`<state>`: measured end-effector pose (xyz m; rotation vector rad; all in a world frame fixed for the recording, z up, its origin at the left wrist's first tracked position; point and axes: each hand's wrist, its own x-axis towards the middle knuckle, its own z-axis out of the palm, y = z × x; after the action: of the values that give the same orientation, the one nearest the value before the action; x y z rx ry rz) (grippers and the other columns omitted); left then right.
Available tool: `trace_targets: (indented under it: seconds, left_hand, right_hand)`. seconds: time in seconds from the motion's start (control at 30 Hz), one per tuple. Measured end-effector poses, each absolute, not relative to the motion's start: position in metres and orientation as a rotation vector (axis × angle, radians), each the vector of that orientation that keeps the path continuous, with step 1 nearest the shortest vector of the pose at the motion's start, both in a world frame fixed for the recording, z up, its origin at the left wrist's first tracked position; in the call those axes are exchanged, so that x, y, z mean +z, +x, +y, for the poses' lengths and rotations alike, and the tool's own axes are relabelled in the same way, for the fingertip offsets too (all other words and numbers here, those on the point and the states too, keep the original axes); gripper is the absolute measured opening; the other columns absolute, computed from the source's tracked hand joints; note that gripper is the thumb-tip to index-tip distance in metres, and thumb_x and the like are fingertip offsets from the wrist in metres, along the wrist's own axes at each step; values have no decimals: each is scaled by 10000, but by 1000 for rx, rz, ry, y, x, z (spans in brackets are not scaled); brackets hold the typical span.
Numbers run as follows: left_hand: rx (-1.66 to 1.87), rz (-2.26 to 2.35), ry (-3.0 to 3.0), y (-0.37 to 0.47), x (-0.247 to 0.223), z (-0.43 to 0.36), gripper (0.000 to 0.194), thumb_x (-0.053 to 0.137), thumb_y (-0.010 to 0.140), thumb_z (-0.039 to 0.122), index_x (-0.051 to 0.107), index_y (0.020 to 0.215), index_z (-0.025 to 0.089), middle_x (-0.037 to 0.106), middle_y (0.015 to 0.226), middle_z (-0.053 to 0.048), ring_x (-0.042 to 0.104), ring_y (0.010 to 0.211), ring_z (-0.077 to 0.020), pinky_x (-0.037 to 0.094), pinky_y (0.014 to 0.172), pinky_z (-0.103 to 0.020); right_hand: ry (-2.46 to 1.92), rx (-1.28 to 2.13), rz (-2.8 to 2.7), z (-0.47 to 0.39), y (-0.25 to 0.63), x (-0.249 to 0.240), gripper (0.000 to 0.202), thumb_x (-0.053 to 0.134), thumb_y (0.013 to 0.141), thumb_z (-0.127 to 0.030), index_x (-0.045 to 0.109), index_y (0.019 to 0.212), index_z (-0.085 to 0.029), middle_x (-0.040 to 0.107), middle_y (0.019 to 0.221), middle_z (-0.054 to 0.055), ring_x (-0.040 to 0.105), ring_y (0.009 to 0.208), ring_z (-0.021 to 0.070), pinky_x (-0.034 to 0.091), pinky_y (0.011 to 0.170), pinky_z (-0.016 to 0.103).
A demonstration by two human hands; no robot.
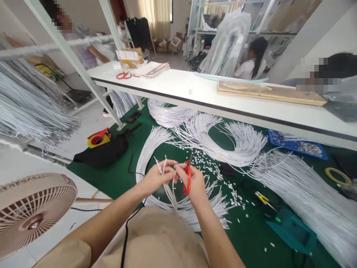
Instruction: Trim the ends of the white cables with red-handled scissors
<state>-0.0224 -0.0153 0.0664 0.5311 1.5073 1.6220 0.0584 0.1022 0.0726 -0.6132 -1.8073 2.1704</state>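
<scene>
My left hand (162,175) is closed around a few white wires (169,193), whose short ends stick up between its fingers. My right hand (193,183) holds red-handled scissors (189,180), blades pointing up and away, while its thumb and fingertips meet the left fingertips at a wire end. Whatever sits between the fingertips is too small to make out. Below and around both hands, a curved bundle of white wires (145,154) lies on the green table mat (122,182). Small white and metallic pieces (206,162) are scattered beyond my right hand.
More wire bundles (195,130) lie ahead, and a long one (301,190) at the right. A tape dispenser (99,138) and black pouch (108,154) are at left, beside a fan (36,219). Yellow-handled pliers (262,198), a teal tool (292,229) and a blue tray (298,144) are at right.
</scene>
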Motion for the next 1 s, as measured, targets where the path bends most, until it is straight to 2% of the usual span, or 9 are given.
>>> trace_targets:
  seconds: [0.1,0.17,0.3,0.43,0.6,0.8,1.0]
  left_hand:
    - [1631,1437,512,-21,66,-14,425,616,757,357,476,1111,167,592,700,-22,535,636,-121,302,505,-213]
    - [1651,1419,495,-21,66,-14,419,623,755,352,485,1113,184,580,739,-20,523,644,-112,299,506,-211]
    - [1685,1428,470,-21,69,-15,423,665,716,342,522,1085,193,537,759,-4,485,620,-94,306,503,-208]
    - [1685,1484,415,-24,73,-16,399,682,695,334,569,1034,157,530,681,4,470,600,-94,301,510,-211]
    - [1629,1560,374,-27,74,-18,315,687,676,348,640,894,126,563,667,-11,433,569,-81,264,483,-201]
    - [1557,1609,390,-25,74,-18,280,707,650,328,635,839,134,575,694,-4,409,537,-67,267,467,-192]
    - [1514,1671,402,-22,81,-19,270,725,631,308,629,810,130,573,673,-2,451,586,-80,298,497,-186]
  right_hand:
    - [-573,2335,-1739,103,59,79,185,575,747,-338,588,673,-169,536,537,-26,530,519,118,429,598,262]
    - [-605,2280,-1702,100,60,78,179,584,744,-335,583,671,-172,541,567,-22,536,540,118,431,603,259]
    - [-681,1983,-1770,94,61,67,188,631,708,-346,608,776,-173,583,665,-3,539,581,131,433,604,265]
    - [-765,1701,-2015,102,65,62,258,553,767,-418,622,815,-174,614,703,13,543,622,145,419,609,261]
    - [-716,1306,-2484,114,74,61,197,543,776,-364,630,802,-189,637,836,40,573,779,168,402,665,248]
    - [-663,943,-2801,106,78,56,207,524,793,-340,567,661,-187,585,736,26,517,672,136,312,561,226]
    - [-676,913,-2787,109,84,58,192,566,765,-340,574,651,-186,587,709,21,514,659,143,302,557,239]
